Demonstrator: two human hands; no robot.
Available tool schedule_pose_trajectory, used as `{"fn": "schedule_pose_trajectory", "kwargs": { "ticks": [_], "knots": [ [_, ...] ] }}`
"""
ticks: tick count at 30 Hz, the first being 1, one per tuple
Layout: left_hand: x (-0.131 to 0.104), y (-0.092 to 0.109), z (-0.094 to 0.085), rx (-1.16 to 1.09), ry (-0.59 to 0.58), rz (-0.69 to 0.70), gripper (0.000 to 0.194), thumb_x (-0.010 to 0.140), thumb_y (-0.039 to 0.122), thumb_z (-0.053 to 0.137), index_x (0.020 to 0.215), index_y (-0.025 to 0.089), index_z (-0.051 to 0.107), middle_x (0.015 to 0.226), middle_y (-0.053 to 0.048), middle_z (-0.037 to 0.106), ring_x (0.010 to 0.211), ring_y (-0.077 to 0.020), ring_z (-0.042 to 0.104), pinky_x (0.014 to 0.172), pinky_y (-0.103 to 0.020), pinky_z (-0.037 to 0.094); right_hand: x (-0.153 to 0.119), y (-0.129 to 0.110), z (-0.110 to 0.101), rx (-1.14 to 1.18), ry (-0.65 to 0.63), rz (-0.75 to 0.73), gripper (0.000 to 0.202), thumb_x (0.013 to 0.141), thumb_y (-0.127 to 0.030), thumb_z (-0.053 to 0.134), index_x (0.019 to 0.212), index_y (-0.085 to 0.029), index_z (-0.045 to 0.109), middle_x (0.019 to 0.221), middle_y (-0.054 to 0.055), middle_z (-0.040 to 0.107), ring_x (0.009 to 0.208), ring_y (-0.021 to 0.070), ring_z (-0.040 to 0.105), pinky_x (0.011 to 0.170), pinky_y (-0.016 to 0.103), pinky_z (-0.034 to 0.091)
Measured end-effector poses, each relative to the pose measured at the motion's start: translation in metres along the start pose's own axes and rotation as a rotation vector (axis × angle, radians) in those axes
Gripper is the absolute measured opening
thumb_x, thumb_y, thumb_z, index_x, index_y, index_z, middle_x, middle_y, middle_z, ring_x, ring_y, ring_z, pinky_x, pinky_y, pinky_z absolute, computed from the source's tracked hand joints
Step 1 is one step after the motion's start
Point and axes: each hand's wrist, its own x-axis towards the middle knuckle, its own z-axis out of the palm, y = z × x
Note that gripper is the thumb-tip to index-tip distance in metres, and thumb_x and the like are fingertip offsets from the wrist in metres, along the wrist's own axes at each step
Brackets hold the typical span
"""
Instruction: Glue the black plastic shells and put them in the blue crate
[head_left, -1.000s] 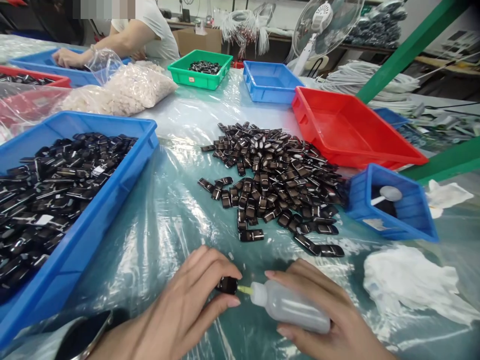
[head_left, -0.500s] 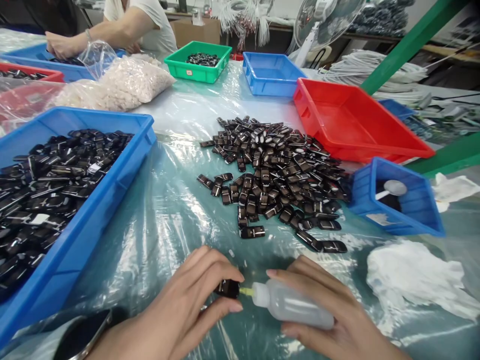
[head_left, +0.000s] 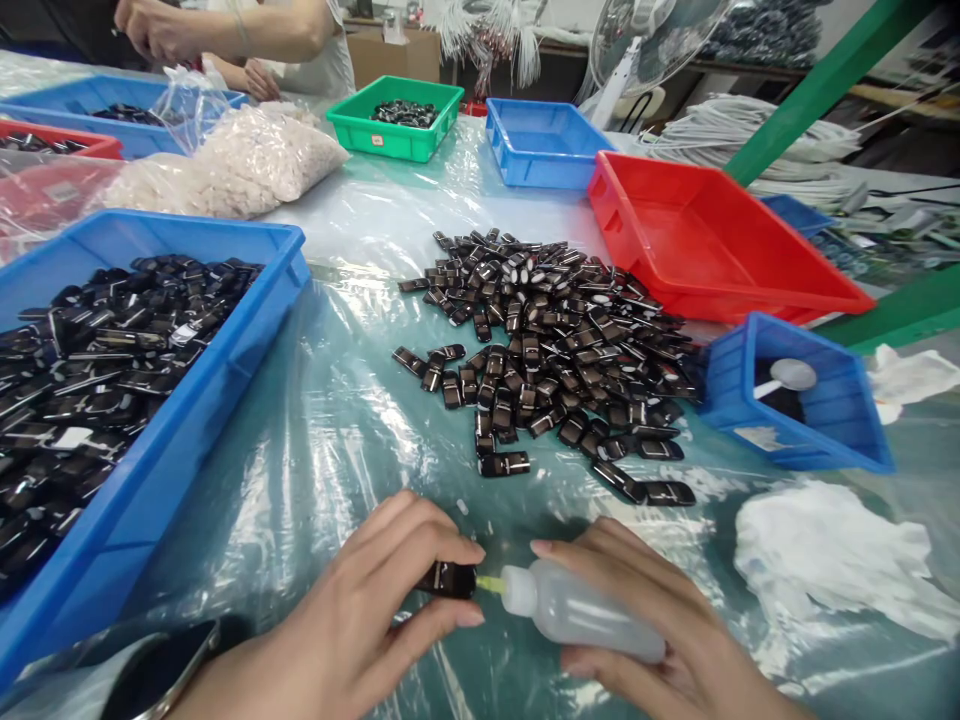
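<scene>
Between the thumb and fingers of my left hand (head_left: 390,590) is a small glossy black plastic part (head_left: 453,580), partly hidden by the fingers. My right hand (head_left: 652,610) is wrapped round a translucent squeeze bottle (head_left: 585,612), which lies tilted on its side. The bottle's thin yellow-green nozzle tip (head_left: 490,584) meets the right end of the black part; I cannot tell whether it goes inside. Beyond both hands, a large pile of similar black parts (head_left: 555,340) lies on the plastic-covered table.
At left stands a blue tray (head_left: 187,470) full of black parts. To the right are a red tray (head_left: 720,240), a small blue bin (head_left: 817,430) with a scoop (head_left: 791,376), and white crumpled cloth (head_left: 840,555). A co-worker's hands (head_left: 172,35) show at the far left.
My left hand and the black part have shifted very slightly left, and the bottle with them. The co-worker's hand has risen from the blue tray.
</scene>
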Motion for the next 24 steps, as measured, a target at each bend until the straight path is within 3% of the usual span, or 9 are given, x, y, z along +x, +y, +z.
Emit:
{"fn": "schedule_pose_trajectory", "kwargs": {
  "ticks": [7,13,17,20,24],
  "knots": [
    [0.002,-0.0027,0.0016,0.014,0.035,0.073,0.013,0.097,0.024,0.052,0.109,0.019,0.052,0.096,-0.004,0.057,0.086,-0.0187,0.056,0.073,-0.029,0.047,0.0009,-0.001,-0.0002,-0.053,0.018,0.0,0.048,0.081,-0.034,0.07,0.126,-0.035,0.053,0.096,0.001,0.07,0.09,0.0196,0.069,0.081,0.033,0.058],
    [0.0017,-0.0034,0.001,0.021,0.028,0.08,0.013,0.096,0.018,0.053,0.109,0.019,0.051,0.096,-0.003,0.058,0.087,-0.0185,0.056,0.074,-0.028,0.048,-0.0004,-0.0041,-0.0003,-0.125,0.054,0.013,0.045,0.079,-0.038,0.072,0.122,-0.033,0.059,0.097,0.003,0.072,0.09,0.0226,0.071,0.08,0.038,0.059],
    [0.0003,-0.0026,0.0016,0.031,0.023,0.03,0.01,0.097,0.023,0.051,0.108,0.022,0.052,0.097,-0.002,0.06,0.087,-0.0176,0.059,0.076,-0.029,0.049,0.002,-0.0042,-0.0005,-0.123,0.062,-0.03,0.045,0.079,-0.039,0.072,0.122,-0.032,0.058,0.096,0.002,0.073,0.09,0.0214,0.071,0.08,0.034,0.059],
    [0.0002,-0.0043,0.0041,0.054,0.031,-0.023,0.016,0.099,0.031,0.048,0.113,0.025,0.05,0.094,-0.001,0.066,0.078,-0.0185,0.062,0.068,-0.029,0.051,0.0043,-0.002,-0.0001,-0.09,0.07,-0.062,0.044,0.081,-0.039,0.071,0.122,-0.031,0.058,0.092,0.001,0.072,0.084,0.0194,0.07,0.08,0.033,0.058],
    [0.0001,-0.0089,0.0066,0.07,0.024,-0.006,0.018,0.1,0.031,0.046,0.116,0.024,0.05,0.089,-0.001,0.068,0.07,-0.018,0.063,0.067,-0.031,0.051,0.0019,0.0034,0.0032,-0.062,0.071,-0.056,0.046,0.083,-0.037,0.069,0.127,-0.033,0.054,0.092,0.001,0.069,0.081,0.0195,0.068,0.073,0.032,0.058]
  ]
}}
